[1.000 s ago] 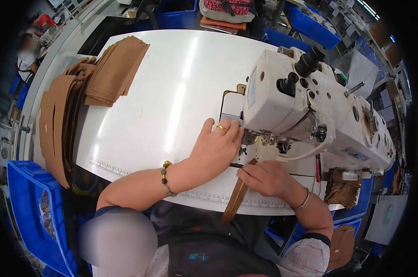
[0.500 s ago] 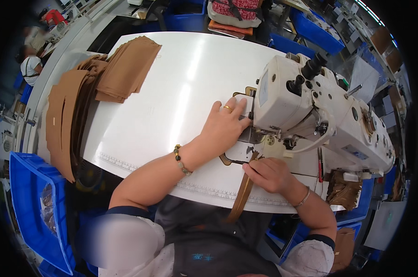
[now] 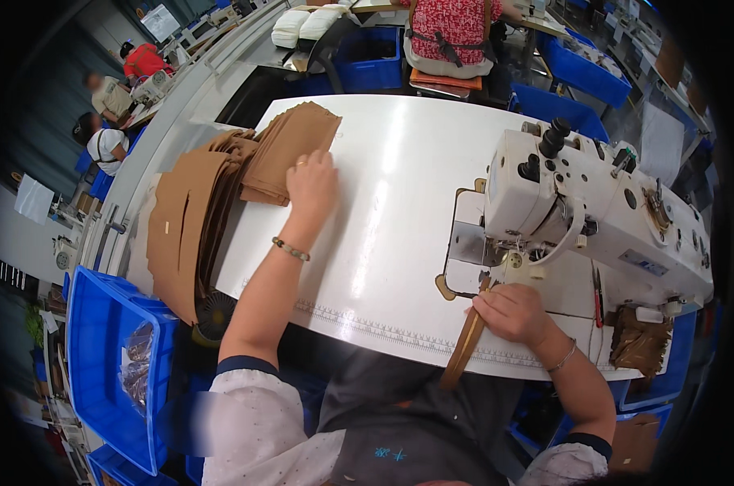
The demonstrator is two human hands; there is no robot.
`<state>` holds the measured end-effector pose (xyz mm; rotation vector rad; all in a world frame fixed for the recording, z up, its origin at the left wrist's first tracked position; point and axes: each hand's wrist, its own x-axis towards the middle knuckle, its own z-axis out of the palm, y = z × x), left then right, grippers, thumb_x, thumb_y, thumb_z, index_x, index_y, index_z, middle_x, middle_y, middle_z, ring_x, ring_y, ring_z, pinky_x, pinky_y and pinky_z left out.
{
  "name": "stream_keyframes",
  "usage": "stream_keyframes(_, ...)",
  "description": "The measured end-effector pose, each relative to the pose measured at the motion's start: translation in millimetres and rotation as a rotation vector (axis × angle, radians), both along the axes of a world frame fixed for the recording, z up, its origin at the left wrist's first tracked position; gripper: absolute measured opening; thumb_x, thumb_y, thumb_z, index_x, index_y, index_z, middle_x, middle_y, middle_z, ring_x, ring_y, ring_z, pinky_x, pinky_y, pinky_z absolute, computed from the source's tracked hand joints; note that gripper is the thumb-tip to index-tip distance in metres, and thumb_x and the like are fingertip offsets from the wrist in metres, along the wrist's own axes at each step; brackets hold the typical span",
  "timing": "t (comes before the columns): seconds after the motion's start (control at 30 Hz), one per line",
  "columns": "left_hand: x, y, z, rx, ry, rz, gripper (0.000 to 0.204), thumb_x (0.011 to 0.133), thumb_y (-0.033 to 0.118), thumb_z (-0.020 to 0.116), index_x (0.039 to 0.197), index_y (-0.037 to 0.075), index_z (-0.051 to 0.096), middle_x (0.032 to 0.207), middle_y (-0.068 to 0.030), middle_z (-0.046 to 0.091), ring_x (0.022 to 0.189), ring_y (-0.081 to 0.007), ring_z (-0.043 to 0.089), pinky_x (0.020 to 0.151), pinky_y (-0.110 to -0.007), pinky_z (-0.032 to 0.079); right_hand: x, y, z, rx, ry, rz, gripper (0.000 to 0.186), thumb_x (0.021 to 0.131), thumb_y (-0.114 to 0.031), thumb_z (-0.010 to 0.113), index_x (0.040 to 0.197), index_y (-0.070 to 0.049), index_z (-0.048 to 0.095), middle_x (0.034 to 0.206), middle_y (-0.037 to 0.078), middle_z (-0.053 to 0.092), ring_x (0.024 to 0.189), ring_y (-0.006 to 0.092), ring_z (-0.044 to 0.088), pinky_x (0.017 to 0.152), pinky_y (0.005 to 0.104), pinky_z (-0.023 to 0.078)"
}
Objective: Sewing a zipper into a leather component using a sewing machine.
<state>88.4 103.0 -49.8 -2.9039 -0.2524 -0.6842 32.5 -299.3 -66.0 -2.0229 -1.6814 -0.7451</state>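
My left hand point(image 3: 313, 188) is at the right edge of a fanned stack of brown cut pieces point(image 3: 279, 162), its fingers loosely bent and somewhat apart. Nothing shows in its grasp, though the fingertips are partly hidden. My right hand point(image 3: 513, 313) is closed, pinching the upper part of a narrow brown zipper point(image 3: 463, 350) at the front of the table. The zipper hangs over the front edge toward my lap. Just beyond that hand stands a white sewing machine point(image 3: 561, 190), with its metal plate point(image 3: 469, 241) under the head.
A thicker pile of brown pieces point(image 3: 181, 231) drapes over the table's left side. Blue bins point(image 3: 112, 364) stand at left. Red-handled snips point(image 3: 599, 298) and a brown bundle point(image 3: 638, 340) lie at right. A person in red point(image 3: 450, 28) sits beyond the white table point(image 3: 383, 186).
My left hand has left the machine's plate and moved left to the stack of brown pieces. The right hand still holds the zipper. The whole view has shifted a little.
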Motion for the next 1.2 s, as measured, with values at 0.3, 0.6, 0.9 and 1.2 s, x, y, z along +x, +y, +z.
stream_keyframes(0.3,15.8,55.1,13.6,0.028,0.19,0.221,0.009,0.09,0.009,0.061,0.094,0.003,0.068,0.094,-0.0168,0.073,0.091,-0.0353,0.073,0.076,-0.045,0.059,0.0,2.4,0.7,-0.012,0.011,0.011,0.019,0.076,-0.011,0.079,0.089,-0.005,0.067,0.081,0.002,0.065,0.071,0.0169,0.064,0.057,0.0285,0.052)
stream_keyframes(0.6,16.8,52.9,20.0,0.136,0.209,0.138,0.013,0.087,0.005,0.063,0.081,0.006,0.075,0.085,-0.0159,0.076,0.082,-0.0311,0.076,0.07,-0.039,0.06,0.4,4.4,2.7,0.045,0.014,0.029,0.02,0.077,-0.012,0.081,0.089,-0.005,0.066,0.08,0.002,0.063,0.068,0.0163,0.062,0.055,0.029,0.05)
stream_keyframes(0.9,24.2,56.2,20.1,0.153,0.208,0.163,0.017,0.088,0.006,0.062,0.081,0.007,0.078,0.084,-0.0151,0.076,0.082,-0.0311,0.076,0.068,-0.039,0.061,-0.3,3.5,4.1,0.005,0.037,0.021,0.019,0.078,-0.013,0.08,0.084,-0.007,0.064,0.074,-0.001,0.056,0.067,0.0149,0.059,0.054,0.0281,0.048)
stream_keyframes(1.2,35.7,49.3,22.5,0.153,0.233,0.178,0.018,0.089,0.008,0.062,0.083,0.007,0.079,0.087,-0.015,0.076,0.084,-0.0317,0.076,0.07,-0.04,0.061,0.9,1.7,3.4,-0.016,0.046,0.005,0.02,0.08,-0.017,0.079,0.079,-0.008,0.061,0.07,-0.001,0.052,0.063,0.0151,0.056,0.053,0.0288,0.046)
